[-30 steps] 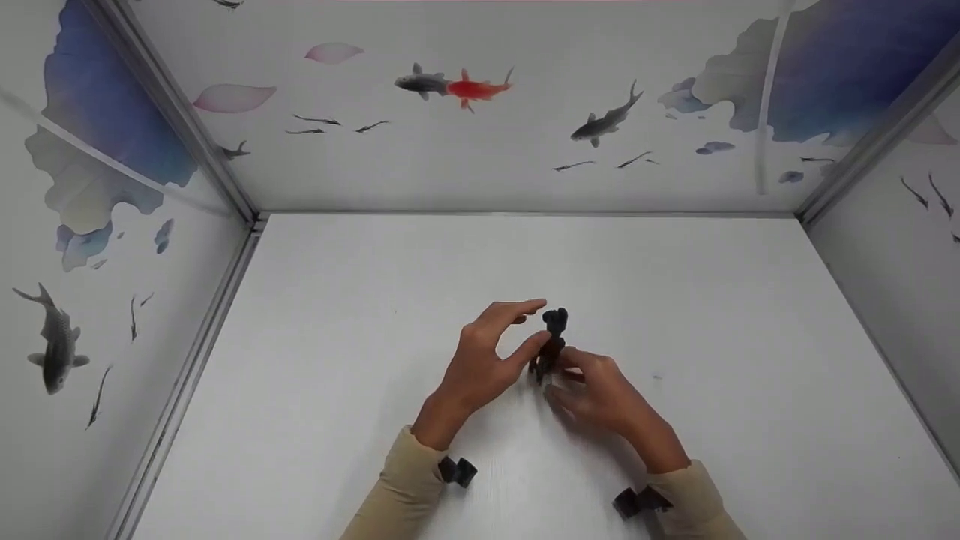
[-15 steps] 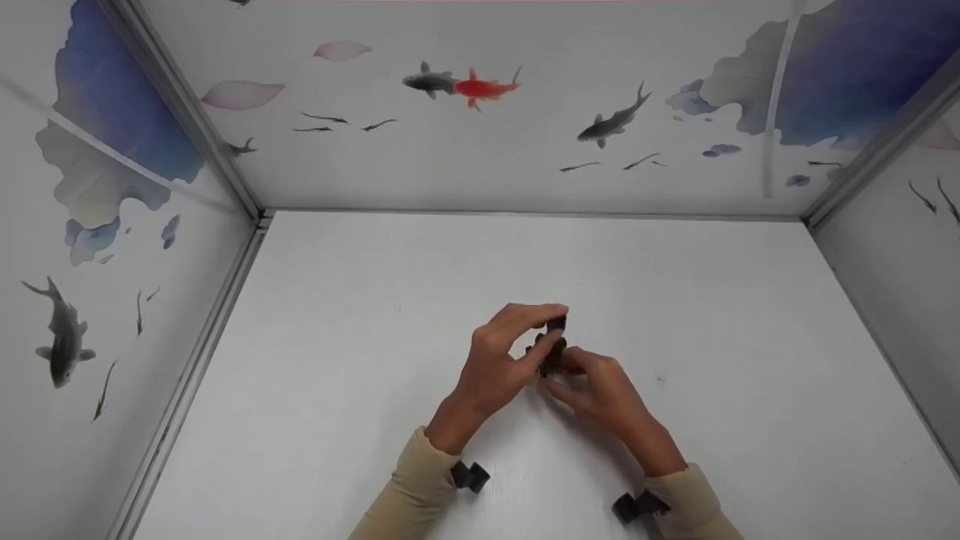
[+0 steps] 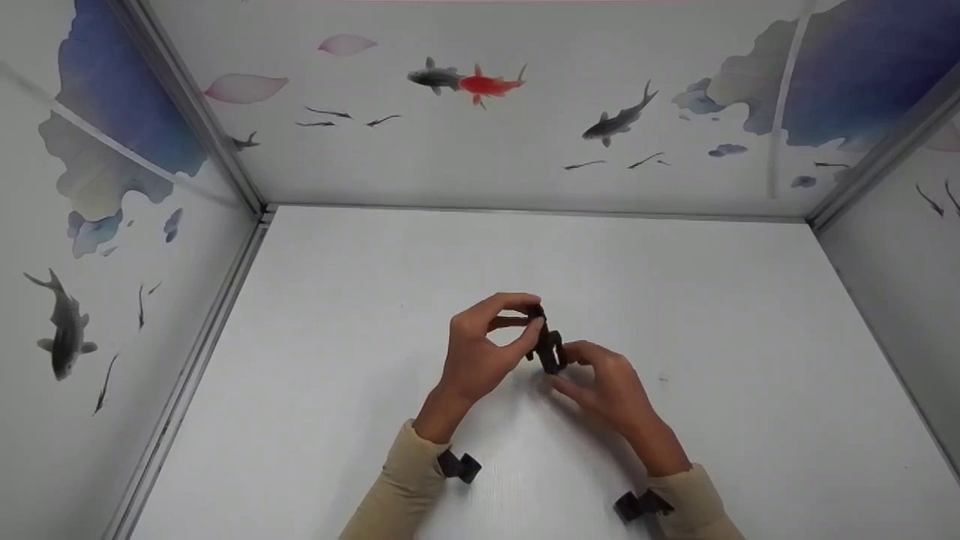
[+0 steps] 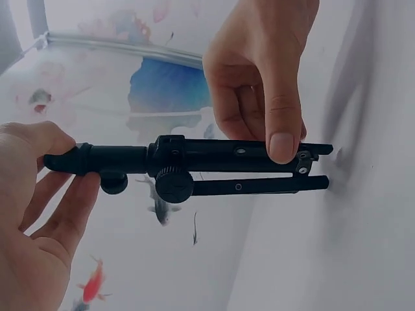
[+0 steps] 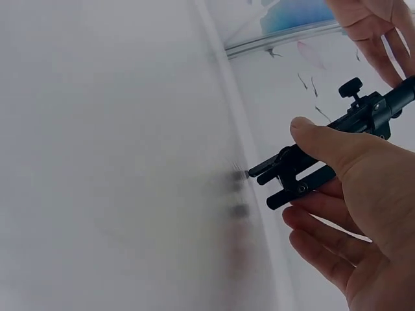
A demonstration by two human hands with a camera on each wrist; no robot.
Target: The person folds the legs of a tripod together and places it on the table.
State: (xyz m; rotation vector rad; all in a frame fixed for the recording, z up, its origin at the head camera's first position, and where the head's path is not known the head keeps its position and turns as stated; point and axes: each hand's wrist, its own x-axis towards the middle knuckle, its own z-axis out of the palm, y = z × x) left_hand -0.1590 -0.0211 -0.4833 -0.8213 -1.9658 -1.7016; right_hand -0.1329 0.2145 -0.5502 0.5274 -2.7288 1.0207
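Note:
A small black tripod (image 3: 551, 352) with folding legs stands between both hands, just over the white table. My left hand (image 3: 480, 352) pinches its narrow top end between thumb and fingers; in the left wrist view that end, a tube (image 4: 120, 159) and a round knob (image 4: 175, 184) show clearly. With its thumb across the legs (image 4: 259, 186) near their feet, my right hand (image 3: 611, 382) grips the lower part. The right wrist view shows the right fingers (image 5: 324, 240) curled beneath the legs and a second knob (image 5: 351, 87) sticking out. The legs lie nearly together, with a narrow gap.
A white table (image 3: 337, 285) is bounded by a printed back wall (image 3: 517, 165) and side walls with fish and leaf pictures. Metal rails (image 3: 247, 262) run along the left edge. Small black wrist devices (image 3: 459, 466) sit at both cuffs.
My left hand shifted right over the tripod's top, then came back left, tilting that end leftward. The gap between the legs now shows. My right hand stays at the lower end.

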